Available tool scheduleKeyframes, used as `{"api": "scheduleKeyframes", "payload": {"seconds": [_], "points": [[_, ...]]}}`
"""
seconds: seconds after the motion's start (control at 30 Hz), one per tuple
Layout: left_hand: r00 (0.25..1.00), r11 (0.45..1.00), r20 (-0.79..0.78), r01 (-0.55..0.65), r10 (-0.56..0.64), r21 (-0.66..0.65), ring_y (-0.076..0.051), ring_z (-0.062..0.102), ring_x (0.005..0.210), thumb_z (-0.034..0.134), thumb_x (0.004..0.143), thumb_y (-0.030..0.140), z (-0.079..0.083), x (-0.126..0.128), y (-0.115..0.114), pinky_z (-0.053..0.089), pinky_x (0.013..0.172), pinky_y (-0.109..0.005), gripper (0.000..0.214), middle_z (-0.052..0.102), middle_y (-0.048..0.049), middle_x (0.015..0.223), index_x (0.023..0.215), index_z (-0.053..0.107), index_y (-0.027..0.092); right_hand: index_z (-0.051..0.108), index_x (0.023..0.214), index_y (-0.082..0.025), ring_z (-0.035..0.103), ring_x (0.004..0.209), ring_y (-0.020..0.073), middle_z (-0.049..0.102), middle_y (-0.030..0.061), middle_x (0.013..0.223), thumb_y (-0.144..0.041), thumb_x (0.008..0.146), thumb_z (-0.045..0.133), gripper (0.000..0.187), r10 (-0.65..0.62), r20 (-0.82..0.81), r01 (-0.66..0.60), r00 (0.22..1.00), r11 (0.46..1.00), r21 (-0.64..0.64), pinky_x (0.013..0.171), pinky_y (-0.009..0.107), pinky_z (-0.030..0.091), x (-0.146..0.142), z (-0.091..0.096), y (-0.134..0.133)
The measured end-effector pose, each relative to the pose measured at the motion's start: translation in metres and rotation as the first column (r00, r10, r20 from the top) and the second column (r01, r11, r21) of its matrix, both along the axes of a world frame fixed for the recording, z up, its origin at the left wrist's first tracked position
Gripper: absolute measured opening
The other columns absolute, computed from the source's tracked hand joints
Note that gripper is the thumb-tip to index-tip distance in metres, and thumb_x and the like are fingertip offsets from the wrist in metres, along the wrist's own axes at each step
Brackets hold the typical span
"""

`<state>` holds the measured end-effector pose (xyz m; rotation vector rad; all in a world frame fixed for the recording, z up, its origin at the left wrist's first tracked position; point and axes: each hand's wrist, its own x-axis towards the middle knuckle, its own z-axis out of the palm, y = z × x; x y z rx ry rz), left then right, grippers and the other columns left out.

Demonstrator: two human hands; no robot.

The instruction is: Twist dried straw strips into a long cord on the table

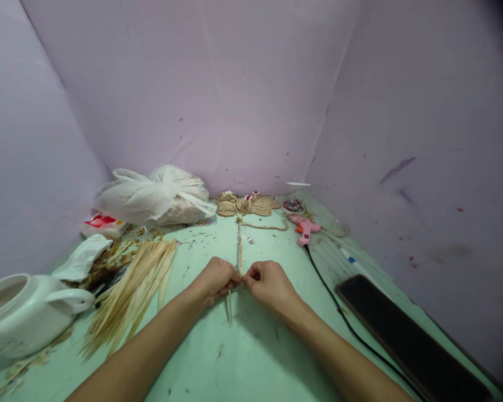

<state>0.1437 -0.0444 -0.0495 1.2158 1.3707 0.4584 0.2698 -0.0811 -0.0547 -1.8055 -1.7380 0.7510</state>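
My left hand [216, 279] and my right hand [268, 283] meet at the middle of the green table [251, 357], both pinched shut on a thin braided straw cord [239, 245]. The cord runs away from my fingers toward the far wall, where it curves right. Loose straw ends [230, 307] hang down toward me below my left fingers. A pile of pale straw strips [134, 285] lies just left of my left forearm.
A white pot [20, 312] stands at the left edge, a white plastic bag [155, 195] at the back left. Woven straw coils [243, 206] lie by the far wall. A pink glue gun [305, 229] with its black cable [339, 312] and a dark flat board [406, 335] are on the right.
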Motion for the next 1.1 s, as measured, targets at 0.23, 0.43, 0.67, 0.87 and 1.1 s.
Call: {"api": "scheduleKeyframes", "payload": {"seconds": [0.23,0.43,0.67,0.87,1.1], "points": [[0.997,0.994,0.069,-0.015,0.023,-0.106,-0.003,0.026,0.029,0.045,0.047,0.014,0.003,-0.001,-0.002,0.010,0.030,-0.019,0.011,0.036,0.0034,0.034,0.039,0.038,0.015,0.063,0.070,-0.014,0.052,0.055,0.0155,0.064,0.0088,0.067,-0.017,0.071,0.044,0.019,0.079,0.303,-0.137,0.950,0.975,0.173,0.049,0.026,0.025,-0.018,0.009,-0.023],[0.995,0.997,0.079,0.065,-0.068,0.033,-0.004,0.029,0.030,0.049,0.047,0.012,0.009,-0.004,-0.002,0.011,0.031,-0.019,0.003,0.037,0.0040,0.034,0.047,0.051,0.012,0.063,0.085,-0.012,0.054,0.060,0.0182,0.064,0.0121,0.076,-0.015,0.072,0.043,0.024,0.149,0.421,-0.223,0.895,0.966,0.132,0.051,0.028,0.026,-0.023,0.004,-0.027],[0.989,0.993,0.096,0.112,-0.116,0.042,-0.003,0.024,0.031,0.051,0.047,0.013,0.008,-0.008,0.003,0.013,0.034,-0.019,0.004,0.035,0.0052,0.033,0.044,0.048,0.012,0.062,0.059,-0.016,0.048,0.050,0.0130,0.059,0.0038,0.054,-0.036,0.072,0.050,0.027,0.067,-0.054,-0.058,0.996,0.987,0.153,0.048,0.025,0.028,0.004,0.016,-0.007],[0.986,0.989,0.085,0.145,-0.144,-0.001,-0.003,0.024,0.030,0.051,0.048,0.016,0.008,-0.011,0.005,0.009,0.034,-0.018,0.004,0.037,0.0049,0.036,0.049,0.050,0.012,0.060,0.066,-0.011,0.054,0.056,0.0114,0.060,0.0041,0.059,-0.021,0.068,0.050,0.014,-0.170,-0.750,-0.061,0.640,0.961,-0.270,0.057,0.023,0.041,-0.001,0.011,0.008],[0.978,0.984,0.104,0.179,-0.178,0.001,-0.003,0.022,0.030,0.048,0.048,0.014,0.009,-0.014,0.006,0.008,0.035,-0.020,0.002,0.037,0.0048,0.035,0.047,0.049,0.013,0.055,0.056,-0.012,0.040,0.040,0.0042,0.049,-0.0020,0.047,-0.009,0.065,0.050,0.011,-0.223,-0.802,-0.206,0.554,0.896,-0.392,0.045,0.018,0.037,-0.013,0.007,-0.001]]}}
